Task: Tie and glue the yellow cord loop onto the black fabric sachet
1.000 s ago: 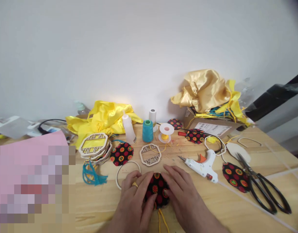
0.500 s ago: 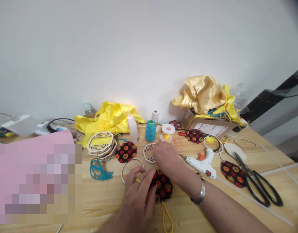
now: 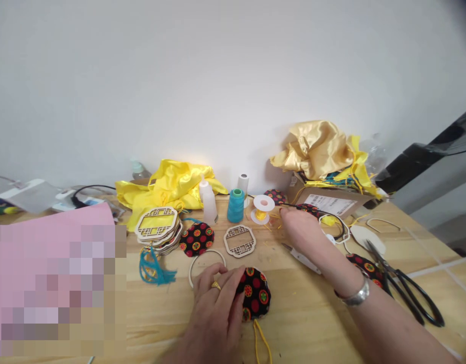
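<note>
Low in the middle lies a black fabric-covered round piece with red and orange flower dots and a yellow cord loop at its lower edge. My left hand, with a ring on one finger, closes over its left edge, fingers together. A thin pale hoop lies partly behind that hand. My right hand reaches over the glue gun to the spot right of the yellow thread spool. Its fingers are hidden from me. An octagonal wooden lattice frame lies between the hands.
Black-handled scissors lie at the right. Behind stand a teal thread cone, a squeeze bottle and a carton topped with gold satin. Stacked lattice frames and a teal tassel sit left.
My right hand has moved right and away from the fabric piece and lattice frame, and now covers part of the glue gun. My left hand stays on the fabric piece.
</note>
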The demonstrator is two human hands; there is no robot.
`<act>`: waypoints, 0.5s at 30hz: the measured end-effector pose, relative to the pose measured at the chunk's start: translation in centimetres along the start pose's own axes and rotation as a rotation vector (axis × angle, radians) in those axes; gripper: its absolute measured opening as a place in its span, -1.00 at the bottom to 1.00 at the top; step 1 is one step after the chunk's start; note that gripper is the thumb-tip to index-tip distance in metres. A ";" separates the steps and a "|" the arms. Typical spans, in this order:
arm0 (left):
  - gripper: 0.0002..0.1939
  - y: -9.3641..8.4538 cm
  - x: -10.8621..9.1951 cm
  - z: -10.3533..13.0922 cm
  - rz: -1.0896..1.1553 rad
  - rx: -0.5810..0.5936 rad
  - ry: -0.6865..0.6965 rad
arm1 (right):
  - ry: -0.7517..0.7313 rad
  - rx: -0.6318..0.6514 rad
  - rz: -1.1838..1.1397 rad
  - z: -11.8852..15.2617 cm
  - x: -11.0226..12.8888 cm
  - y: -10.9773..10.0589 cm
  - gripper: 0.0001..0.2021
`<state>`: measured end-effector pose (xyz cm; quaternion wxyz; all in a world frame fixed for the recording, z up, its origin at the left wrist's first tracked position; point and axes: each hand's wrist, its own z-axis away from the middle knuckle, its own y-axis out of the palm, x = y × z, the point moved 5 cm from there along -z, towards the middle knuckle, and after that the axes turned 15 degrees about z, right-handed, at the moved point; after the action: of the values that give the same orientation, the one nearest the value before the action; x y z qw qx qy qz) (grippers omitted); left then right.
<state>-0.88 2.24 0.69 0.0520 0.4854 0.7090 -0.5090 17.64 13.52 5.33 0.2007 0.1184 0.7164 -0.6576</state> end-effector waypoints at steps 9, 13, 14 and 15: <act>-0.52 0.1 0.4 0.1 -0.012 -0.010 0.005 | 0.088 -0.215 -0.053 -1.9 1.3 -1.6 -0.61; -0.53 0.0 0.5 0.0 -0.022 -0.014 -0.005 | -0.058 -0.250 -0.058 -2.9 2.2 -1.6 -0.71; -0.53 0.0 0.4 0.0 -0.023 -0.018 -0.008 | -0.066 -0.241 -0.053 -3.1 2.0 -1.4 -0.75; -0.53 -0.1 0.4 0.0 -0.024 -0.022 -0.012 | -0.067 -0.236 -0.047 -3.3 1.6 -1.1 -0.77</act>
<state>-1.17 2.49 0.50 0.0553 0.4734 0.7199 -0.5047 15.25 16.48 5.80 0.2215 0.0552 0.7842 -0.5769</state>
